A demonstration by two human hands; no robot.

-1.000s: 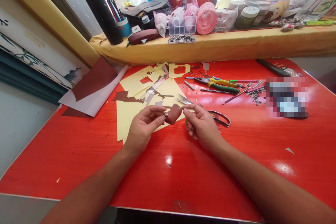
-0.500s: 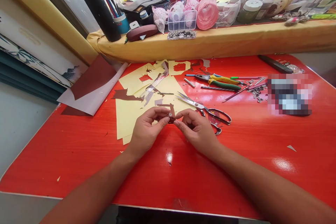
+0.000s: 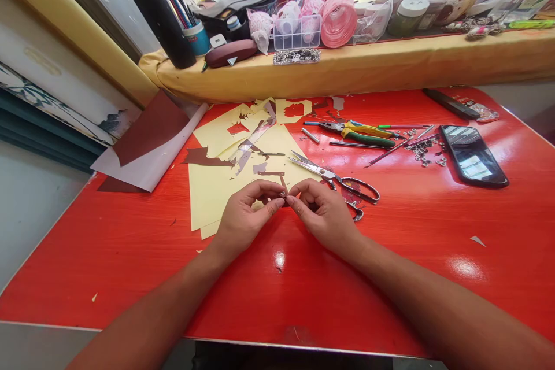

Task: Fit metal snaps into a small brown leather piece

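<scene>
You're holding the little brown piece (image 3: 285, 198) right between your hands, left of the scissors (image 3: 323, 171) and a bit nearer to you. Your left hand (image 3: 245, 211) is pinching it from the left between thumb and fingers, and your right hand (image 3: 327, 211) is doing the same from the right, fingertips nearly meeting.

Compared with a second ago, your hands are sitting closer together, and the piece isn't showing its broad flat face anymore; your fingers are hiding most of it. The scissors are showing way more too, instead of hiding behind your right hand.

Lookswise, the piece is coming across as dark reddish-brown, with a small shiny ring-like fitting (image 3: 282, 193) peeking out by your left fingertips. A narrow brown strip (image 3: 272, 173) is lying just left of the scissors, beyond your fingers, but I'm not able to tell if it's joined on. Yellow paper (image 3: 206, 202) is spreading out left of the scissors, tips over it.
</scene>
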